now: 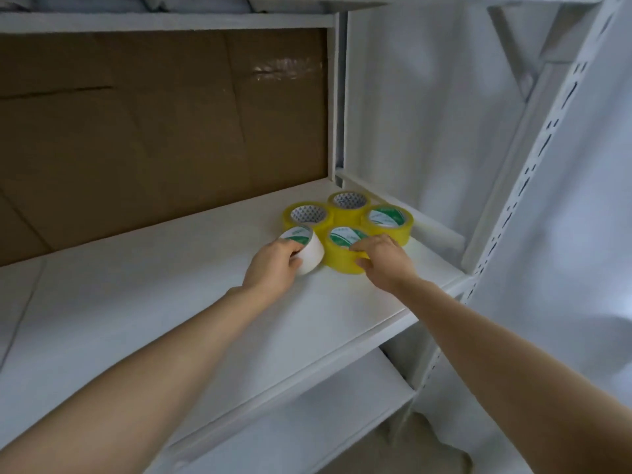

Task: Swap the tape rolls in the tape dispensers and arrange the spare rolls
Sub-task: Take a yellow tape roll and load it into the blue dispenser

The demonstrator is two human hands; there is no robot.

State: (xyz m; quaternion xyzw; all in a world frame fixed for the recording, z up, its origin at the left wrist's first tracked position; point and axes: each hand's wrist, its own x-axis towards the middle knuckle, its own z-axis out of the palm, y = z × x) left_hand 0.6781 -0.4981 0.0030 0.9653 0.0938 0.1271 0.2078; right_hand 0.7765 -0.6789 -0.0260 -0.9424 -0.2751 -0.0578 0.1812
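Several tape rolls sit clustered at the right end of a white shelf [171,302]. My left hand [273,265] grips a white tape roll [313,249], tilted, at the cluster's left front. My right hand [384,256] holds the nearest yellow roll [342,256], fingers over its top and thumb at its front side. Behind lie three more yellow rolls: one at back left [307,215], one at the back [349,203], one at the right [388,220]. No tape dispenser is in view.
Brown cardboard [154,131] backs the shelf on the left. White fabric [427,114] hangs behind and to the right. A slotted upright post [533,172] stands at the shelf's right end. A lower shelf [307,425] shows below.
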